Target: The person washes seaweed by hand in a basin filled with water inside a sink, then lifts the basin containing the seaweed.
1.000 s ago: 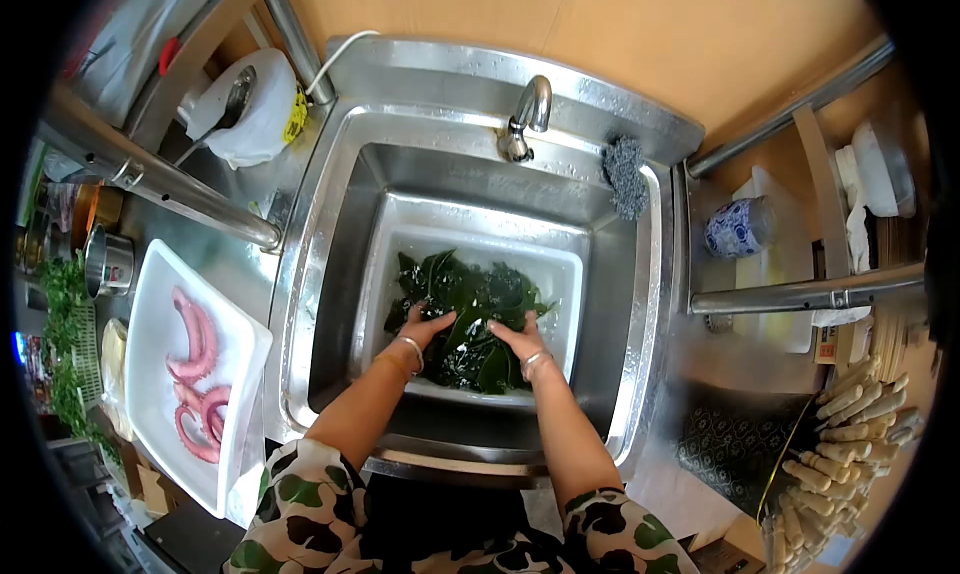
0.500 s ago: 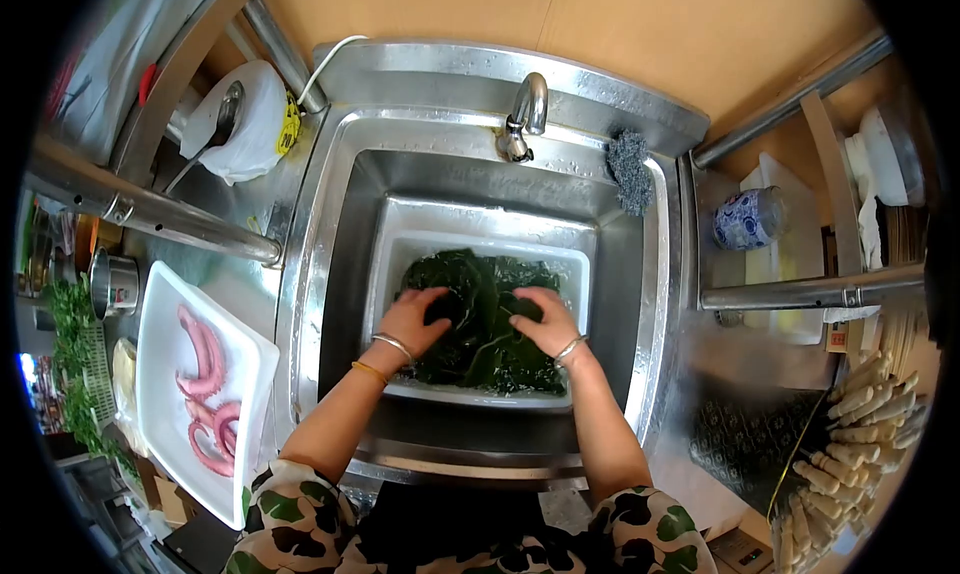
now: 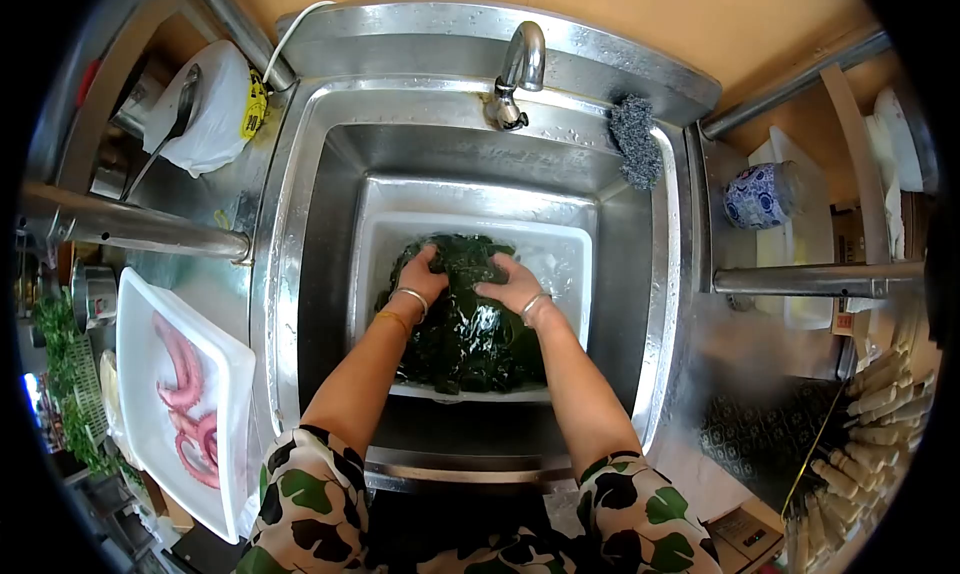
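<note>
Dark green seaweed (image 3: 470, 339) lies bunched in water inside a white plastic tub (image 3: 588, 274). The tub stands in a stainless steel sink (image 3: 622, 304). At the upper left of the bunch, my left hand (image 3: 424, 277) curls its fingers into the leaves. Opposite it, my right hand (image 3: 513, 286) grips the seaweed's upper right side, thumb pointing inward. Some fingertips of both hands are hidden among the leaves. Behind the tub rises a curved metal faucet (image 3: 522, 59), from which no water is seen running.
On the left counter, a white tray (image 3: 240, 374) holds pink octopus tentacles (image 3: 185, 374). A steel scrubber (image 3: 635, 142) rests on the sink's back right corner. Metal posts (image 3: 800, 279) stand at both sides. A blue-and-white jar (image 3: 757, 196) and several wooden-handled tools (image 3: 880, 399) are on the right.
Both hands have come closer together and taken hold of the seaweed, which is gathered toward the tub's left and middle. More of the tub's right side shows. The camera view has shifted slightly.
</note>
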Action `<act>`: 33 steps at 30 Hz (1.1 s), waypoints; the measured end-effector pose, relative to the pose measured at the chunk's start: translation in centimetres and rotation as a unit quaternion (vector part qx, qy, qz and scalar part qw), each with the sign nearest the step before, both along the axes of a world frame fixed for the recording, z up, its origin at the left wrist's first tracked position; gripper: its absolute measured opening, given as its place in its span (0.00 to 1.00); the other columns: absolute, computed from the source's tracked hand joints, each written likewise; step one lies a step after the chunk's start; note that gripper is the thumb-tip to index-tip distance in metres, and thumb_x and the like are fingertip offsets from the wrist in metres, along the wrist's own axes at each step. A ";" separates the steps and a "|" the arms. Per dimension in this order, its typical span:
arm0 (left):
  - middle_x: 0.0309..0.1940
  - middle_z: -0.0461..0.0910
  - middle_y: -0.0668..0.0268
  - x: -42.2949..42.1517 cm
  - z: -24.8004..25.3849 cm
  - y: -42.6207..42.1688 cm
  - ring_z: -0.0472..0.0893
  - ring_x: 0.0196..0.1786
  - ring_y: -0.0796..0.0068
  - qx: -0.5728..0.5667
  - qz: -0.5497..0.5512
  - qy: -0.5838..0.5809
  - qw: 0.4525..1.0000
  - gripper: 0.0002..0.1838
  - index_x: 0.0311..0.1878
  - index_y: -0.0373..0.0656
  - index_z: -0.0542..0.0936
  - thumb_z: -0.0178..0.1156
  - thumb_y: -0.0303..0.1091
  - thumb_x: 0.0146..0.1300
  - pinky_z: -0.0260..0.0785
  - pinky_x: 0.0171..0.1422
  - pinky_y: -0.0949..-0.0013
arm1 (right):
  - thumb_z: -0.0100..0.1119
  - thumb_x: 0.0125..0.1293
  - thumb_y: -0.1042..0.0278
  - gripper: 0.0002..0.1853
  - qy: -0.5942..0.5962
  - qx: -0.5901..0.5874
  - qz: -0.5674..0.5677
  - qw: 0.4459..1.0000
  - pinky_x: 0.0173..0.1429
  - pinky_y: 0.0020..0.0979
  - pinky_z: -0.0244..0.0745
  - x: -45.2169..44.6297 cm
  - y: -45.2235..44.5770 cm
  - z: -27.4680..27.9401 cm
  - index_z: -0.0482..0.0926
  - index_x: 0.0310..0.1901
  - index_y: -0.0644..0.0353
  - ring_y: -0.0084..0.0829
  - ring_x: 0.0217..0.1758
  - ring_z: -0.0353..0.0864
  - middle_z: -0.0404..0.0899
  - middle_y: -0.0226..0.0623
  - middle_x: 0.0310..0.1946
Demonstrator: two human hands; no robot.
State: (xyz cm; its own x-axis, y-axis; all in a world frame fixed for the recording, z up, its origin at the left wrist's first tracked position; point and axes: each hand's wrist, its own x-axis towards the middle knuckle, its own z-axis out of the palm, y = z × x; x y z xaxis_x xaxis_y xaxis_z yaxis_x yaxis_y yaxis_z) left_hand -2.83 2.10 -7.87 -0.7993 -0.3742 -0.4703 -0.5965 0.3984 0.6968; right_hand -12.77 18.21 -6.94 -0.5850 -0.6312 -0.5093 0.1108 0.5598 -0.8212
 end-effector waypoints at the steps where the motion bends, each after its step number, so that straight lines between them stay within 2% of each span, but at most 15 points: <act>1: 0.39 0.77 0.56 0.1 -0.2 0.4 0.77 0.43 0.60 0.013 0.046 0.085 0.995 0.27 0.49 0.47 0.72 0.65 0.40 0.43 0.67 0.48 0.68 | 0.66 0.49 0.67 0.29 0.038 -0.011 0.009 0.999 0.53 0.26 0.66 0.3 0.0 -0.6 0.68 0.53 0.65 0.30 0.48 0.72 0.74 0.41 0.46; 2: 0.35 0.79 0.58 0.4 -0.3 0.6 0.78 0.40 0.61 0.024 0.090 0.169 0.981 0.21 0.44 0.46 0.75 0.65 0.38 0.44 0.68 0.45 0.69 | 0.63 0.49 0.73 0.20 0.090 -0.036 0.025 0.995 0.47 0.24 0.68 0.4 0.1 -1.0 0.73 0.46 0.65 0.25 0.40 0.74 0.77 0.36 0.38; 5: 0.31 0.78 0.59 1.4 3.5 1.3 0.78 0.36 0.60 -0.015 0.070 0.112 0.991 0.13 0.36 0.44 0.76 0.63 0.37 0.47 0.68 0.42 0.68 | 0.62 0.50 0.74 0.14 0.177 -0.034 0.018 0.983 0.43 0.23 0.69 0.9 0.8 1.1 0.75 0.41 0.66 0.22 0.35 0.73 0.78 0.35 0.33; 7: 0.27 0.78 0.60 2.0 4.0 1.8 0.77 0.33 0.60 -0.003 0.079 0.165 0.983 0.09 0.32 0.44 0.76 0.62 0.36 0.49 0.68 0.40 0.67 | 0.62 0.51 0.72 0.15 0.220 -0.003 0.037 0.975 0.43 0.25 0.69 1.4 1.1 4.3 0.75 0.41 0.65 0.27 0.36 0.75 0.79 0.39 0.33; 9: 0.23 0.77 0.60 2.7 2.7 1.9 0.77 0.30 0.59 -0.151 -0.005 0.195 0.969 0.10 0.34 0.45 0.75 0.61 0.36 0.50 0.68 0.38 0.66 | 0.62 0.51 0.69 0.16 0.250 0.001 0.058 0.967 0.45 0.28 0.70 2.1 1.6 6.6 0.76 0.42 0.64 0.35 0.39 0.77 0.78 0.44 0.37; 10: 0.31 0.77 0.58 2.9 3.1 1.9 0.76 0.37 0.57 -0.105 0.007 0.134 0.985 0.14 0.42 0.49 0.75 0.61 0.34 0.49 0.68 0.43 0.64 | 0.62 0.51 0.67 0.20 0.251 0.033 0.080 0.964 0.53 0.33 0.66 2.3 2.0 7.6 0.74 0.47 0.62 0.42 0.48 0.73 0.75 0.47 0.45; 15: 0.50 0.67 0.53 7.5 -3.8 -0.8 0.64 0.55 0.48 -0.212 -0.048 0.146 0.965 0.30 0.57 0.53 0.67 0.63 0.31 0.46 0.59 0.59 0.57 | 0.64 0.49 0.64 0.33 0.362 0.011 0.032 0.932 0.63 0.37 0.56 3.6 6.8 5.4 0.63 0.58 0.58 0.47 0.59 0.63 0.68 0.48 0.54; 17: 0.53 0.64 0.50 8.7 -4.9 -0.5 0.63 0.57 0.49 -0.169 0.023 0.102 0.980 0.35 0.59 0.48 0.63 0.66 0.35 0.44 0.58 0.61 0.57 | 0.69 0.43 0.57 0.40 0.254 0.060 -0.134 0.956 0.65 0.36 0.54 4.1 8.8 1.2 0.63 0.57 0.66 0.47 0.56 0.65 0.66 0.51 0.52; 19: 0.56 0.61 0.47 8.6 -3.8 0.8 0.63 0.60 0.52 -0.119 0.058 0.017 0.991 0.41 0.61 0.44 0.60 0.69 0.39 0.42 0.57 0.63 0.58 | 0.72 0.39 0.56 0.53 -0.043 0.005 -0.197 0.979 0.63 0.32 0.58 5.1 8.1 -0.3 0.51 0.63 0.70 0.41 0.61 0.62 0.62 0.51 0.57; 21: 0.60 0.57 0.47 8.6 -4.1 2.1 0.63 0.61 0.56 0.188 0.157 0.049 0.968 0.45 0.62 0.45 0.58 0.72 0.41 0.39 0.62 0.59 0.59 | 0.72 0.42 0.64 0.47 -0.087 0.060 -0.229 0.968 0.57 0.30 0.64 5.9 6.8 -1.2 0.53 0.62 0.67 0.34 0.55 0.68 0.68 0.44 0.53; 25: 0.49 0.71 0.55 6.5 -3.2 3.7 0.74 0.47 0.63 0.397 0.287 0.022 0.872 0.41 0.61 0.41 0.59 0.70 0.34 0.44 0.70 0.47 0.63 | 0.69 0.45 0.68 0.45 -0.139 0.045 -0.247 0.958 0.53 0.28 0.67 5.8 4.4 -0.5 0.52 0.63 0.65 0.33 0.53 0.70 0.70 0.43 0.51; 26: 0.42 0.76 0.59 5.6 -0.4 4.0 0.76 0.43 0.67 0.403 0.317 0.019 0.858 0.35 0.58 0.39 0.62 0.67 0.32 0.47 0.71 0.45 0.64 | 0.66 0.47 0.70 0.42 -0.137 -0.010 -0.229 0.964 0.51 0.27 0.68 5.5 4.2 -2.1 0.54 0.62 0.64 0.32 0.51 0.71 0.71 0.43 0.50; 29: 0.40 0.77 0.59 4.2 2.6 4.2 0.76 0.42 0.68 0.410 0.311 0.029 0.857 0.29 0.54 0.37 0.67 0.66 0.32 0.49 0.71 0.44 0.65 | 0.58 0.49 0.75 0.30 -0.112 -0.067 -0.194 0.972 0.45 0.25 0.70 5.3 3.6 -1.2 0.63 0.57 0.64 0.27 0.42 0.74 0.75 0.39 0.44; 30: 0.39 0.78 0.59 3.7 5.5 4.4 0.77 0.39 0.70 0.335 0.280 0.025 0.899 0.25 0.49 0.35 0.71 0.65 0.38 0.51 0.71 0.42 0.66 | 0.57 0.49 0.76 0.27 -0.063 -0.071 -0.146 0.985 0.43 0.24 0.70 5.1 3.6 -1.9 0.67 0.55 0.63 0.26 0.40 0.74 0.76 0.37 0.43; 33: 0.38 0.78 0.56 3.0 4.6 3.7 0.77 0.37 0.68 0.264 0.285 0.000 0.921 0.26 0.45 0.33 0.74 0.64 0.46 0.52 0.70 0.41 0.67 | 0.55 0.50 0.78 0.20 0.046 -0.075 -0.089 0.992 0.41 0.24 0.70 5.1 3.8 -2.5 0.72 0.49 0.62 0.23 0.37 0.75 0.78 0.34 0.37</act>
